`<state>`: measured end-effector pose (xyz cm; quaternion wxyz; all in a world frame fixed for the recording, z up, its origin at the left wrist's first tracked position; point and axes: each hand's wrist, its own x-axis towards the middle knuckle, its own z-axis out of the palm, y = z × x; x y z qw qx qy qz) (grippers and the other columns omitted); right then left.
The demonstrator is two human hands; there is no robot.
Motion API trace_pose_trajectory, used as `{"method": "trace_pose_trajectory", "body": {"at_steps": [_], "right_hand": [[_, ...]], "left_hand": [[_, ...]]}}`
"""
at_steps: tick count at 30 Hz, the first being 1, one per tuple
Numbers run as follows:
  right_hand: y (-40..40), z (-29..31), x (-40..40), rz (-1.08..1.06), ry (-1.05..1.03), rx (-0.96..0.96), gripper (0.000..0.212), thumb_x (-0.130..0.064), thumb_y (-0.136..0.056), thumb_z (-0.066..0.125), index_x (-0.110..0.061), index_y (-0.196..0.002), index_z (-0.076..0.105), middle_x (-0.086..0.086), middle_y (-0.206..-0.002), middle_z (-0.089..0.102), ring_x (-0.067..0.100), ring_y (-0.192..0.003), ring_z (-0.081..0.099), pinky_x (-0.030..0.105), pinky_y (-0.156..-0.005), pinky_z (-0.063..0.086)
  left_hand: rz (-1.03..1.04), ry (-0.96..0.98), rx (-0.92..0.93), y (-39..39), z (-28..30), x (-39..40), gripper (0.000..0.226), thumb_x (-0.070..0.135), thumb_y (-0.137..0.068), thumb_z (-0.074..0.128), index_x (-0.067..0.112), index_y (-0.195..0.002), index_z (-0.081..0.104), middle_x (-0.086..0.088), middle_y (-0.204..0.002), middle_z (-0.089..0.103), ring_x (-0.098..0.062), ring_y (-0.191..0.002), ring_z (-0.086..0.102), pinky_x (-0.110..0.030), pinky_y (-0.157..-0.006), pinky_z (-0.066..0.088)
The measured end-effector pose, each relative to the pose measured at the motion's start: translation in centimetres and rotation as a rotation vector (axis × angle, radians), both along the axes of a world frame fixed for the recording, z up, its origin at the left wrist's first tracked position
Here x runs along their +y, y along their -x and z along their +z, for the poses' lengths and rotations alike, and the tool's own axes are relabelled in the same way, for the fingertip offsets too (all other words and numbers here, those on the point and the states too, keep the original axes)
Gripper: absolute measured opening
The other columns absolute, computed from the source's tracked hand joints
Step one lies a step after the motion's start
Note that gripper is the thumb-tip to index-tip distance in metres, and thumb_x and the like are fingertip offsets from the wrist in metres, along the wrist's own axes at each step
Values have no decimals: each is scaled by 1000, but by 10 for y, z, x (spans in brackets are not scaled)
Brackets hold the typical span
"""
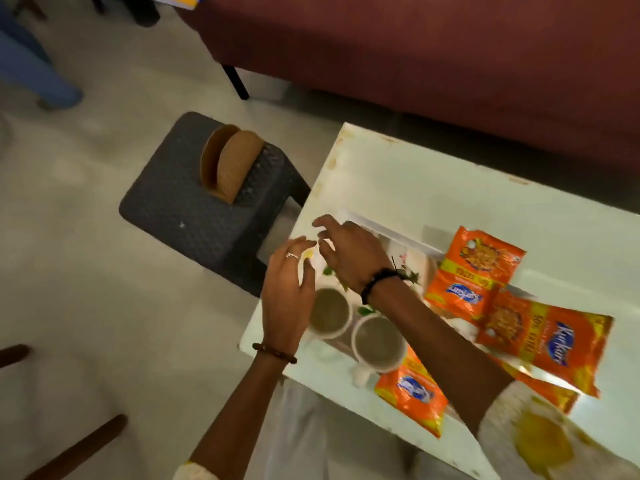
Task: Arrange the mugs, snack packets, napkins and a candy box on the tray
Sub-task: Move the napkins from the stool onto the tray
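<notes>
A white tray point(412, 239) with a flower print lies on the white table point(415, 174). Two white mugs stand on its near left part: one point(329, 311) by my left hand, the other point(379, 342) beside it. Orange snack packets lie on the right: one point(474, 268) on the tray's far side, one point(550, 341) overlapping it, one point(412, 393) near the front mug. My left hand point(287, 292) hovers open next to the left mug. My right hand point(349, 254) reaches over the tray's left end, fingers spread, holding nothing. Napkins and a candy box are not visible.
A dark woven stool point(194, 202) stands left of the table with a brown wooden napkin holder point(228, 162) on it. A maroon sofa point(433, 53) runs behind the table. Wooden chair legs point(76, 448) show at lower left. The table's left edge is close to my hands.
</notes>
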<state>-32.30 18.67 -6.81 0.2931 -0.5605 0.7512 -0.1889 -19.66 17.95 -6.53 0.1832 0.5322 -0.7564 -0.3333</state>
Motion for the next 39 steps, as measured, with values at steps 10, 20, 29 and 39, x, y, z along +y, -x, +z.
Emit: {"method": "trace_pose_trajectory", "body": {"at_steps": [10, 20, 29, 39], "right_hand": [[-44, -25, -212, -118, 166, 46, 37, -11, -92, 45, -12, -129, 45, 16, -126, 56, 30, -112, 54, 36, -92, 45], [-21, -11, -226, 124, 139, 330, 19, -17, -93, 49, -11, -106, 61, 11, -108, 64, 25, -99, 56, 31, -83, 46], [-4, 25, -28, -312, 107, 357, 12, -11, -83, 64, -11, -93, 72, 13, -83, 67, 34, -76, 65, 39, -60, 55], [11, -20, 73, -454, -233, 293, 14, -4, -79, 67, -8, -91, 73, 14, -88, 69, 33, -78, 65, 31, -57, 46]], "left_hand": [[284, 78, 91, -56, -39, -198, 39, 15, -92, 52, 8, -130, 47, -15, -135, 46, -24, -122, 49, -21, -96, 36], [150, 65, 24, -71, -44, -250, 27, 18, -95, 48, 4, -112, 63, -13, -114, 67, -24, -106, 62, -20, -87, 41], [-633, 255, 164, -6, -16, -187, 18, 4, -83, 64, 9, -99, 72, -8, -96, 73, -20, -78, 69, -29, -70, 58], [-964, 18, 3, 59, -68, -113, 25, 20, -92, 52, 21, -110, 69, 0, -115, 68, -21, -97, 67, -35, -79, 56]]}}
